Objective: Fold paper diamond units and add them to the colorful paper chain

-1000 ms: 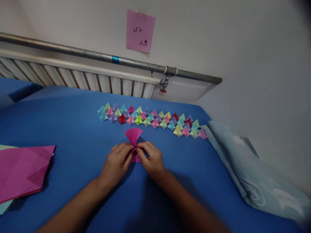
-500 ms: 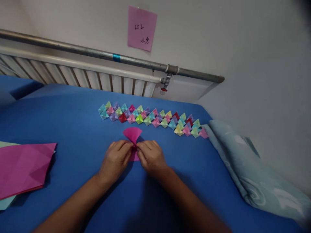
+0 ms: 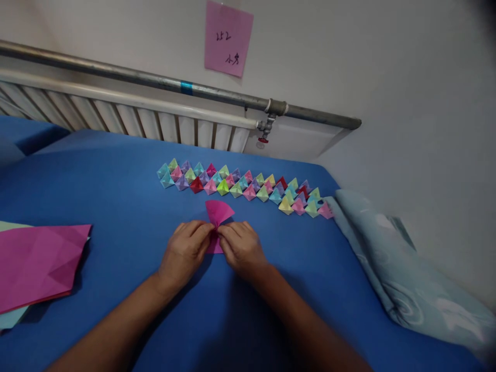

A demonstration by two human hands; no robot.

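Observation:
A magenta paper piece [image 3: 219,211] is pinched at its middle between my two hands, its upper part fanned out above the fingertips and a flat part showing below them. My left hand [image 3: 186,251] grips it from the left with thumb and fingers together. From the right, my right hand [image 3: 242,248] pinches the same spot. Just beyond the hands, rows of small folded paper pieces [image 3: 222,187] in many colours lie on the blue surface [image 3: 127,206].
Larger magenta sheets [image 3: 42,263] lie at the left, over red and pale green ones. A folded light-blue cloth [image 3: 403,274] rests at the right. Behind are a white radiator [image 3: 147,124], a metal pipe [image 3: 228,96] and a pink note [image 3: 228,39] on the wall.
The fanned top of the magenta paper has tilted to the right. Both hands keep their pinch on it, and the view has shifted slightly.

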